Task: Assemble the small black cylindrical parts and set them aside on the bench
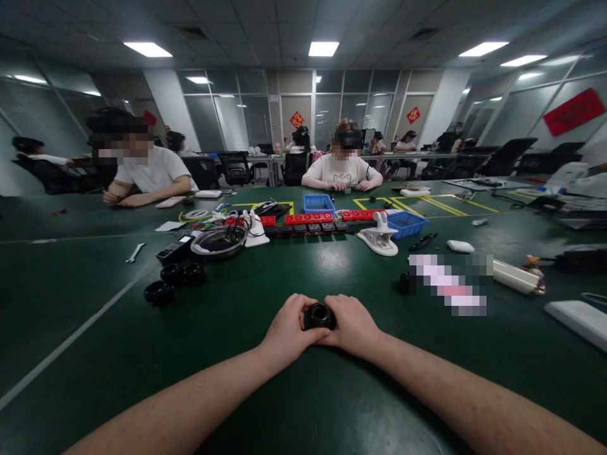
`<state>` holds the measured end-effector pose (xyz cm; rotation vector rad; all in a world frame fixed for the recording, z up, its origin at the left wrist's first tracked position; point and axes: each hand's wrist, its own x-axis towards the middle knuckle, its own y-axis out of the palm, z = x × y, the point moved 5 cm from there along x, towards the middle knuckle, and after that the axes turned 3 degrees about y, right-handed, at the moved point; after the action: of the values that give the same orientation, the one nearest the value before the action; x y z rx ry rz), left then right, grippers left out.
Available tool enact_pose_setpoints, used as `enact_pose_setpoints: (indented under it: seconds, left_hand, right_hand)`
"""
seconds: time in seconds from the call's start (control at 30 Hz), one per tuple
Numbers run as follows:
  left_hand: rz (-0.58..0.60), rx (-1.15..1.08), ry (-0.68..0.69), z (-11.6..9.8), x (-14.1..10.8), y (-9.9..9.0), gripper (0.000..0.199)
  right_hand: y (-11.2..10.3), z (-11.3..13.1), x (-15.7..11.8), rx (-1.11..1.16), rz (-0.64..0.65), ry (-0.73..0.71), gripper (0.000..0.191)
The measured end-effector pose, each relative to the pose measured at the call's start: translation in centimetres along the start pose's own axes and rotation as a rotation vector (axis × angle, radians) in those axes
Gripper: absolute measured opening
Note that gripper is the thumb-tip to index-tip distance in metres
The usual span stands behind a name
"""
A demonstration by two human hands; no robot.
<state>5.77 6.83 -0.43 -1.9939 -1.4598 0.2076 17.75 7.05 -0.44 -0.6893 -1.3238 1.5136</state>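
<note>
Both of my hands close around a small black ring-shaped part (pixel 319 314) on the green table, its round opening facing up toward me. My left hand (pixel 290 323) grips its left side, with the thumb across the front. On the right side, my right hand (pixel 351 321) has its fingers curled against the part; some fingertips are hidden. Three similar black round parts, one of them a black ring (pixel 159 292), sit together to the left, apart from my hands.
Beyond my hands lie a round metal dish (pixel 219 251), a red strip (pixel 309 218), white clip stands (pixel 379 237) and blue bins (pixel 406 224). A wrench (pixel 136 253) rests at left, a cream cylinder (pixel 516 277) at right. Two people sit across the green table (pixel 227 404).
</note>
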Motion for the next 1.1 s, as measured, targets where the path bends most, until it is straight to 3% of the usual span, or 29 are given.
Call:
enact_pose_setpoints:
  seconds: [0.1, 0.2, 0.33, 0.5, 0.87, 1.1]
  left_hand:
    - [0.047, -0.015, 0.03, 0.0, 0.2, 0.0, 0.037]
    - [0.093, -0.038, 0.052, 0.1, 0.3, 0.1, 0.039]
    - [0.124, -0.049, 0.082, 0.1, 0.4, 0.1, 0.04]
    - [0.153, -0.047, 0.092, 0.0, 0.4, 0.1, 0.039]
    - [0.159, -0.023, 0.09, -0.5, 0.3, 0.0, 0.038]
    - [0.073, -0.018, -0.002, -0.3, -0.1, 0.0, 0.039]
  right_hand:
    - [-0.3, 0.1, 0.0, 0.086, 0.015, -0.075, 0.054]
    - [-0.5, -0.2, 0.1, 0.25, 0.11, -0.174, 0.057]
    - [-0.7, -0.8, 0.4, 0.368, 0.241, -0.285, 0.041]
    - [-1.0, -1.0, 0.5, 0.459, 0.312, -0.349, 0.03]
    - [-0.9, -1.0, 0.5, 0.455, 0.309, -0.277, 0.03]
    - [0.0, -1.0, 0.3, 0.27, 0.136, -0.079, 0.04]
